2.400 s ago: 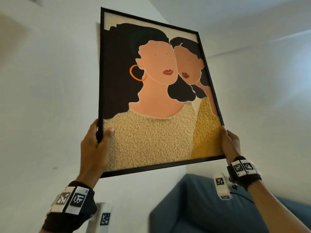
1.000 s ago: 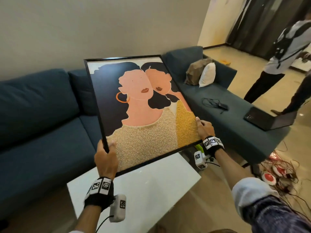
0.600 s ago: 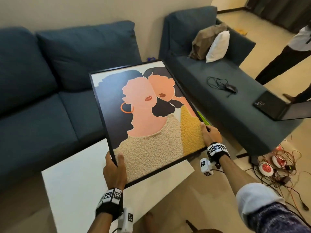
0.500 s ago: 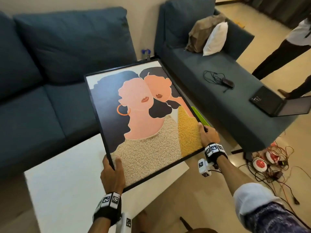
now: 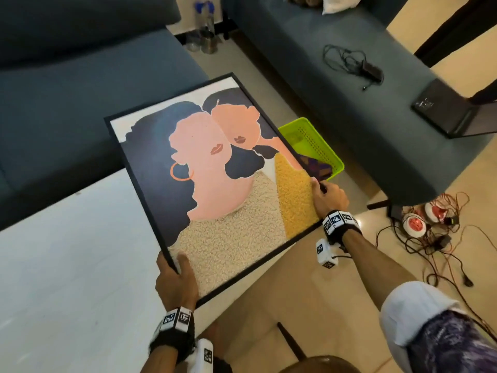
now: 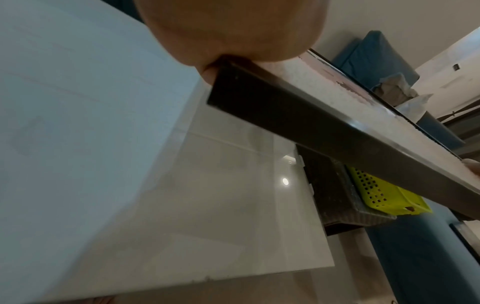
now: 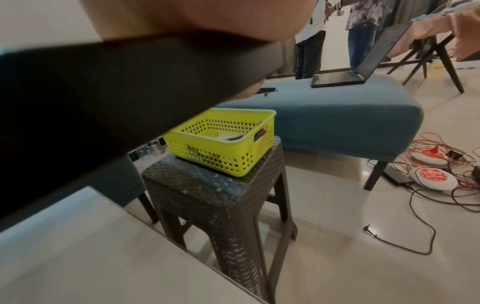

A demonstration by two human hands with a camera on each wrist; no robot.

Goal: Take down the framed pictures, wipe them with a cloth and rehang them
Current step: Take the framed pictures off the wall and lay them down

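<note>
A black-framed picture [image 5: 215, 184] of two figures with dark hair and yellow tops is held face up, tilted, above the corner of a white table [image 5: 67, 265]. My left hand [image 5: 174, 278] grips its near left corner, thumb on the front. My right hand [image 5: 326, 196] grips the right edge near the lower corner. In the left wrist view the black frame edge [image 6: 324, 123] runs out from under my palm. The right wrist view shows the frame's dark side [image 7: 103, 92] just above a yellow-green basket [image 7: 223, 139]. No cloth is plainly visible.
The yellow-green basket [image 5: 312, 146] sits on a dark woven stool [image 7: 221, 197] beside the table. Blue sofas [image 5: 67, 90] wrap behind and to the right [image 5: 349, 103], with a laptop [image 5: 443, 109] and a cable on the right seat. Power strips and red cords [image 5: 419, 224] litter the floor.
The picture came off the wall and has been lowered to just above the table, tilting flatter. Both hands kept the same grips. The view dropped from the wall to the table and floor.
</note>
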